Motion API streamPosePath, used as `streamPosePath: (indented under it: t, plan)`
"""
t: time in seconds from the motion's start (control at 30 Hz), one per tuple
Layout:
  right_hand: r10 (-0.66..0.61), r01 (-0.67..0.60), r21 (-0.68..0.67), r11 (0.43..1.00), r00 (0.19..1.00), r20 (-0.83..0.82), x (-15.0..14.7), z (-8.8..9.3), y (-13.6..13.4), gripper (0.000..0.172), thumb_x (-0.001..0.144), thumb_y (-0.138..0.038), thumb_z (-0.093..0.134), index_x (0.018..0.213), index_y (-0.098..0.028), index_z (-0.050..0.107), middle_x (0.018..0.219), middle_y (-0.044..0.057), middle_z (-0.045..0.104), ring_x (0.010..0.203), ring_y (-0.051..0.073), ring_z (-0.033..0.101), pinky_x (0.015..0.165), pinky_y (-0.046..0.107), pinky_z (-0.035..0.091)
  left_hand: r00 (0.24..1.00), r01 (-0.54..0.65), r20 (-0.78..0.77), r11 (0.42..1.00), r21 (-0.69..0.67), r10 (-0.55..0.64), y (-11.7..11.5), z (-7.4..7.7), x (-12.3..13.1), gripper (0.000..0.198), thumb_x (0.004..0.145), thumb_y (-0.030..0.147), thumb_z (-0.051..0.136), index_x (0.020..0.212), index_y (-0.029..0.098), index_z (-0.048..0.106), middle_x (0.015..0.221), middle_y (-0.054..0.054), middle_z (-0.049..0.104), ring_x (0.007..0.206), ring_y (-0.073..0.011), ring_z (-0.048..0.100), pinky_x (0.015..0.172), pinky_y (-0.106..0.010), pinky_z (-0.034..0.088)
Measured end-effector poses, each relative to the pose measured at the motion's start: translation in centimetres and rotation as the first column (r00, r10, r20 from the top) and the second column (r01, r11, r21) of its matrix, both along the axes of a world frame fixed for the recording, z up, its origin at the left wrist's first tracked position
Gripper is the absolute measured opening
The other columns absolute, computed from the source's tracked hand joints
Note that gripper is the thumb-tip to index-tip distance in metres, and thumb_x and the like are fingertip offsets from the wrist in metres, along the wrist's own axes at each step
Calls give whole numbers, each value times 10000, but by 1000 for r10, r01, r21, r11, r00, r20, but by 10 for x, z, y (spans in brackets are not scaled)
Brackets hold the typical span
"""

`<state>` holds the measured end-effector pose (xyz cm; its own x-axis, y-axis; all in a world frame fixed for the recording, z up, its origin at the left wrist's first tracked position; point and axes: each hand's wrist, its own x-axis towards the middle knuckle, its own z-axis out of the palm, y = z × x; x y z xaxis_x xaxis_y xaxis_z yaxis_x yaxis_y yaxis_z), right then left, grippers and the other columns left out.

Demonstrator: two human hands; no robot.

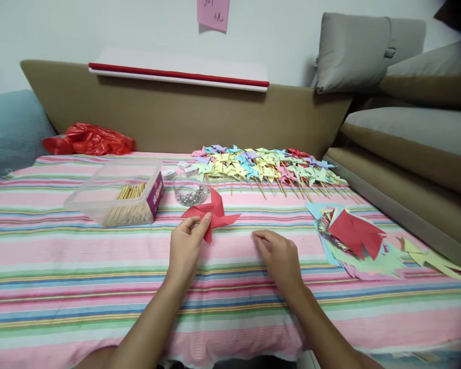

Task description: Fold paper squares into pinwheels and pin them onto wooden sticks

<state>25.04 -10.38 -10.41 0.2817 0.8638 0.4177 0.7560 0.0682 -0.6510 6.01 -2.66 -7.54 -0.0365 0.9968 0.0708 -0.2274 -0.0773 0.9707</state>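
Note:
A red paper pinwheel (217, 209) with folded blades is pinched at its centre between the thumb and fingers of my left hand (185, 251), above the striped cloth. My right hand (281, 257) is a little to the right, apart from the pinwheel, its fingers curled together. Whether a small thing sits in those fingertips is hidden. Just behind the pinwheel stands a round clear dish (191, 196) of small silvery pins. To its left, a clear plastic box (96, 202) holds many thin wooden sticks (128, 207).
Finished pinwheels on sticks (261, 166) lie in a crowded heap at the back. Cut coloured paper (357, 233) is stacked at right, beside sofa cushions (418, 189). A red plastic bag (96, 139) rests at back left. Small white boxes (182, 168) lie behind the dish.

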Motion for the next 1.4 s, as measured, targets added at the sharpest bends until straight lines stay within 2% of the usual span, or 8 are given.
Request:
streamPosePath:
  t: [0.07,0.13,0.2,0.33,0.57,0.87,1.1,1.4]
  plan:
    - [47,-26,81,996,960,-275,-8,10,1,148,922,-322,626,940,-233,743,951,47,798,921,239,745,860,390,583,995,6,-97,999,36,-3,-3,1,1,344,726,474,824,658,162,693,584,14,601,579,-120,492,568,-240,355]
    - [99,-25,149,989,851,-515,-18,20,0,139,877,-359,701,908,-228,733,917,41,790,907,230,737,854,373,576,983,24,-183,996,80,-9,-7,3,2,337,762,460,798,651,168,670,567,19,577,557,-117,472,545,-242,336]
    - [145,-34,198,980,800,-582,-26,26,-1,132,853,-355,737,884,-227,729,898,35,774,896,223,720,841,368,564,970,58,-244,990,127,-26,-10,2,6,314,795,431,773,664,174,649,580,23,567,558,-116,472,538,-240,339]
    - [259,-142,283,949,863,-434,-33,31,-4,41,895,-265,701,871,-243,726,888,13,738,885,192,667,834,355,517,944,169,-310,972,162,-113,-16,-4,14,328,841,407,734,657,184,579,612,28,548,587,-114,487,552,-232,367]
    - [245,-173,324,930,950,-196,-29,32,-5,91,926,-179,657,911,-242,721,893,19,691,902,193,608,837,374,484,948,278,-191,954,111,-254,-25,-5,25,349,853,414,727,682,183,530,614,25,557,594,-116,531,563,-231,409]
    - [213,-130,317,939,947,-243,-26,27,-4,68,888,-196,710,888,-243,758,1017,46,515,1033,199,561,964,376,466,947,314,-120,935,166,-297,-28,1,25,361,852,349,740,647,178,497,589,49,516,574,-88,522,535,-197,413]
    - [222,-128,288,949,920,-323,-26,29,-3,36,888,-233,710,882,-246,743,1031,44,537,1050,191,576,955,336,480,946,318,-123,930,183,-299,-30,1,26,333,855,338,742,656,171,533,585,54,500,541,-75,465,501,-193,384]
    - [250,-158,225,961,845,-473,-23,29,-3,30,862,-283,731,860,-257,746,1038,38,586,1087,213,579,991,374,451,930,312,-268,924,223,-250,-31,-2,23,300,894,356,699,684,170,596,592,39,535,565,-96,515,540,-214,426]
